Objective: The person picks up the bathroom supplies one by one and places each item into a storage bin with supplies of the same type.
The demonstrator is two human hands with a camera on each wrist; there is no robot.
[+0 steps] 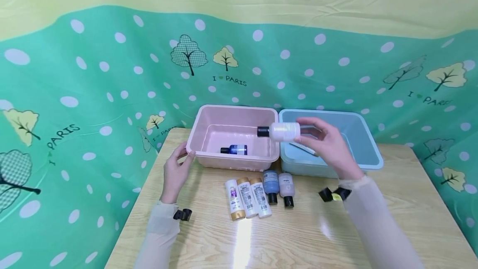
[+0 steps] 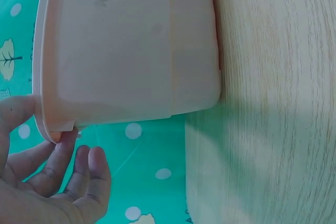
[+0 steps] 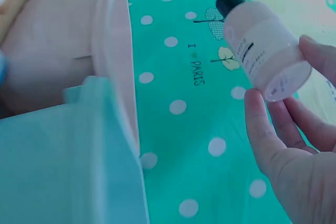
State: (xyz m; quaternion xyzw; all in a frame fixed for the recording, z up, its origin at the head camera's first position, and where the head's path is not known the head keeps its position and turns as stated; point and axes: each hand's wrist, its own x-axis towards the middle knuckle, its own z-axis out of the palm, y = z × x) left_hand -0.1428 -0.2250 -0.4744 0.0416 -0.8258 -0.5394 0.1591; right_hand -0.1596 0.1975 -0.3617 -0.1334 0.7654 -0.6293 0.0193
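Observation:
My right hand (image 1: 330,146) grips a pale bottle with a black cap (image 1: 284,131) by its base end, fingers and thumb around it. The bottle lies sideways in the air, its cap pointing left over the right part of the pink bin (image 1: 239,159). In the right wrist view the pale bottle (image 3: 268,51) shows a printed label. At the bin's left front corner my left hand (image 1: 177,173) pinches the rim, and the left wrist view shows its thumb and fingers (image 2: 63,156) on either side of the lip. A blue bottle with a black cap (image 1: 238,149) lies inside the pink bin.
A blue bin (image 1: 367,144) stands right beside the pink one, with a light-coloured item (image 1: 304,148) inside. On the wooden table (image 1: 209,244) in front lie several bottles: white ones (image 1: 247,198), a blue one (image 1: 271,182) and a pale black-capped one (image 1: 286,186). A patterned green cloth (image 1: 224,90) hangs behind.

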